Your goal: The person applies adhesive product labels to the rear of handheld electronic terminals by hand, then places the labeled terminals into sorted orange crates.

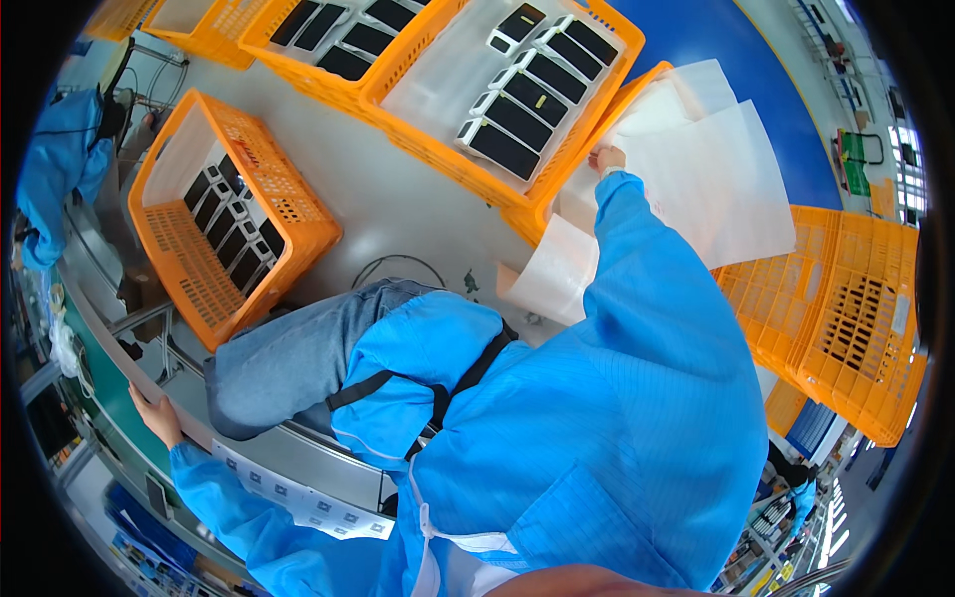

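Note:
My right hand (608, 159) reaches out to the far right, its fingers closed at the edge of a white sheet (731, 189). Several such thin sheets lie loosely over an orange crate beside it, and one curled sheet (557, 267) hangs down below my sleeve. My left hand (156, 416) rests against the edge of the workbench (117, 368), its fingers stretched out and holding nothing. Closest to my right hand stands an orange crate (448, 159) with rows of white-framed, black-faced devices (517, 114) on a white liner.
A second orange crate (239, 149) of similar devices stands tilted at the left. Another filled crate (298, 72) is at the far side. Stacked orange crates (786, 289) stand at the right. A strip with printed square codes (298, 497) runs along the bench. Blue clothing (70, 149) shows at the far left.

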A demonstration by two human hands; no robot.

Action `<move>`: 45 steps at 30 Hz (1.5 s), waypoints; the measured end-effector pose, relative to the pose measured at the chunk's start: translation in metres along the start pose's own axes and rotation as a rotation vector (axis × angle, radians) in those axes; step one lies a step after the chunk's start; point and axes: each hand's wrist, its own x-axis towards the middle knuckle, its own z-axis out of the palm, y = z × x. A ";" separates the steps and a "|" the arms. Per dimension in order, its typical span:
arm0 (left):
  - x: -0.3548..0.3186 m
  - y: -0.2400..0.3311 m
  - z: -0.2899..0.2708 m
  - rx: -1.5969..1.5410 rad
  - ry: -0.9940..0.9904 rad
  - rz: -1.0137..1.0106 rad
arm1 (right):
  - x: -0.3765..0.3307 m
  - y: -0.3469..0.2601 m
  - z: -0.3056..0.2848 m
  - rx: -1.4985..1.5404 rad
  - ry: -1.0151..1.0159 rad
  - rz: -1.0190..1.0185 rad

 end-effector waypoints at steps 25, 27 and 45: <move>0.006 -0.020 0.015 0.013 0.031 0.009 | -0.102 -0.017 -0.136 -1.881 -0.479 -0.134; 0.004 -0.017 0.012 -0.004 0.045 0.058 | -0.093 -0.018 -0.134 -1.840 -0.535 0.075; -0.009 0.035 -0.017 -0.079 -0.057 -0.152 | 0.190 -0.144 -0.064 -0.854 0.050 -0.738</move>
